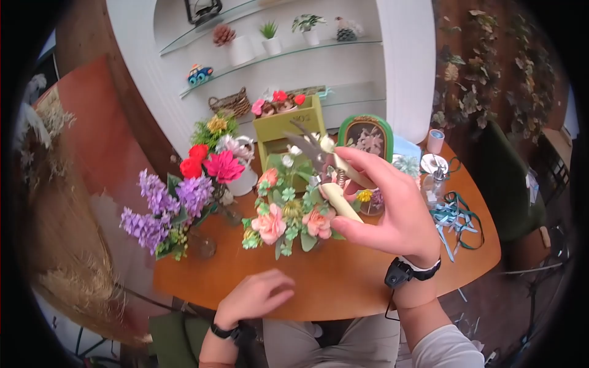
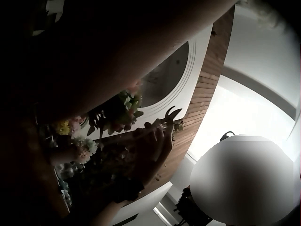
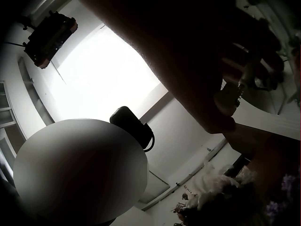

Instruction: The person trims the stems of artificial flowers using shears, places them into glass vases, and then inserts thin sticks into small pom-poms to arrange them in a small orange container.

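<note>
We have the shears [image 1: 341, 202] up in the right hand [image 1: 396, 205], in front of and above the peach-flowered arrangement [image 1: 270, 224]. The step in hand looks to us like positioning them; any cut would call for lining up the parted blades, steadying what lies between them, then squeezing the handles. We cannot tell whether a stem sits between the blades. The shears have pale handles, a metal spring [image 1: 341, 178] between them and dark, curved blades, tips pointing away from us. Our right grip is part open: fingers bend round one spread handle, the thumb lies against the other. The left hand [image 1: 257, 295] is nearer us than the arrangement, fingers relaxed and slightly bent, nothing visible in them. Left of the arrangement are purple flowers [image 1: 147, 227] and red flowers [image 1: 194, 161]; behind it is a green box [image 1: 288, 126]; well to its right lie blue and green ribbons [image 1: 457, 221].
</note>
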Tool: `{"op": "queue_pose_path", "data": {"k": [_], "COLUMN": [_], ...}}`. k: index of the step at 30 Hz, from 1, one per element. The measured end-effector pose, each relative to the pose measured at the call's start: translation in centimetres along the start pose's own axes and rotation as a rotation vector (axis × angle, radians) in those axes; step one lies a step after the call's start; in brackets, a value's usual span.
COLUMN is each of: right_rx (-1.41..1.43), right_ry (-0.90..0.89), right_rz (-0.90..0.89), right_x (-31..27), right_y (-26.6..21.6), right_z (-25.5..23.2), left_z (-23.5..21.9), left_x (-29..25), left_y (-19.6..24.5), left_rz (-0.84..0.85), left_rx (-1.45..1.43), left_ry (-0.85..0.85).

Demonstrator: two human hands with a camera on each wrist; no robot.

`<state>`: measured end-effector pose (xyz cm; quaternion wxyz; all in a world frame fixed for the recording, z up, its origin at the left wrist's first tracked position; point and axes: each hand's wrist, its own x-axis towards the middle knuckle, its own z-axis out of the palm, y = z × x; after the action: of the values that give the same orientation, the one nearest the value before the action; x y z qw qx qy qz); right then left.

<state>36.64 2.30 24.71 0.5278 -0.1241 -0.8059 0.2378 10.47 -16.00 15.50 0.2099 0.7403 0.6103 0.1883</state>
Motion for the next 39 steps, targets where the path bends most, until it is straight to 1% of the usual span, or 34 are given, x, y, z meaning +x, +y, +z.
{"op": "queue_pose_path", "data": {"k": [2,3,6,7,9,10,14,16,17,20,21,24,25,28,29,32,33,34,36,39], "right_rx": [-0.029,0.004,-0.023,-0.105,-0.107,-0.113,-0.155,-0.192,-0.204,-0.199,-0.19,-0.185,-0.182,-0.168,-0.164,-0.153,-0.146,-0.151,-0.159,-0.159], "right_ry": [-0.077,-0.13,-0.241,-0.304,-0.418,-0.467,-0.44,-0.485,-0.505,-0.523,-0.522,-0.532,-0.525,-0.502,-0.491,-0.475,-0.476,-0.487,-0.51,-0.545], "right_rz": [-0.068,-0.009,-0.016,-0.097,-0.072,-0.058,-0.012,0.008,0.003,-0.023,-0.036,-0.023,-0.025,-0.037,-0.043,-0.034,-0.027,-0.019,-0.012,-0.007], "right_x": [-0.3,-0.4,-0.8,-0.9,-1.2,-1.4,-2.5,-2.6,-2.6,-2.9,-2.9,-2.9,-2.9,-3.0,-3.1,-3.1,-3.0,-3.0,-2.6,-2.2], "right_y": [0.1,-0.6,-1.4,-1.4,-1.4,-1.4,-1.2,-1.3,-1.3,-1.2,-1.1,-1.2,-1.2,-1.0,-0.9,-0.7,-0.7,-0.8,-0.9,-1.0], "right_z": [0.5,0.7,0.3,-0.3,-1.5,-2.1,-4.2,-5.1,-5.4,-5.7,-5.6,-5.7,-5.8,-6.2,-6.4,-6.6,-6.6,-6.6,-6.3,-5.9], "left_z": [1.6,2.2,4.0,4.4,4.4,4.2,4.0,4.1,4.4,4.9,5.1,5.0,5.2,5.8,6.0,5.8,6.0,6.3,5.8,6.9], "left_x": [1.0,1.7,3.6,4.3,6.1,6.7,9.1,10.2,10.6,12.2,12.8,13.7,13.6,13.8,13.6,14.4,15.1,15.3,16.1,19.0], "left_y": [-2.1,-3.1,-5.2,-5.6,-5.9,-5.9,-5.7,-6.0,-6.2,-8.3,-8.9,-9.9,-10.1,-10.1,-9.6,-10.7,-11.4,-12.2,-11.3,-17.5], "left_rz": [-0.197,-0.291,-0.063,-0.043,0.019,0.028,0.047,0.041,0.059,0.109,0.161,0.142,0.124,0.217,0.207,0.083,0.04,-0.043,-0.208,-0.186], "left_rx": [-0.018,-0.027,-0.056,-0.082,-0.126,-0.178,-0.432,-0.545,-0.571,-0.471,-0.431,-0.588,-0.534,-0.435,-0.447,-0.381,-0.462,-0.481,-0.514,-0.411], "left_ry": [0.002,0.004,0.31,0.335,0.373,0.36,0.271,0.225,0.255,0.263,0.29,0.259,0.277,0.406,0.497,0.571,0.625,0.632,0.654,0.774]}}
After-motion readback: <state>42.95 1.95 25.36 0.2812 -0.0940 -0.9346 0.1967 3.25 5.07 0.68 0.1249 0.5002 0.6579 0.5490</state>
